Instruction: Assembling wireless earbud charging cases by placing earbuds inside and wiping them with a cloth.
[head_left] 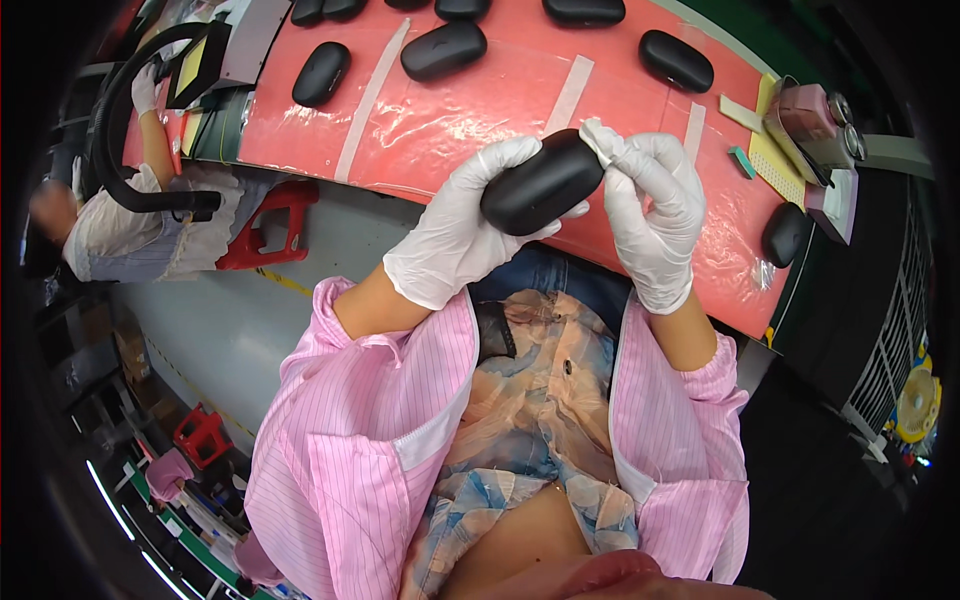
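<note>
A smooth black oval case (541,186) is held up over the near edge of the red-covered table. My left hand (455,225), in a white glove, wraps round its left side, with fingertips showing under its right end. In a white glove too, my right hand (655,205) pinches a crumpled white cloth (602,142) against the case's upper right end. Whether the case has a lid seam cannot be made out here.
Several similar black cases, one of them (444,51), lie across the red table mat (400,130). At the right are a yellow pad (775,165), a small green block (742,162) and a pink container (806,111). A co-worker's gloved hand (146,88) and a red stool (275,228) are at left.
</note>
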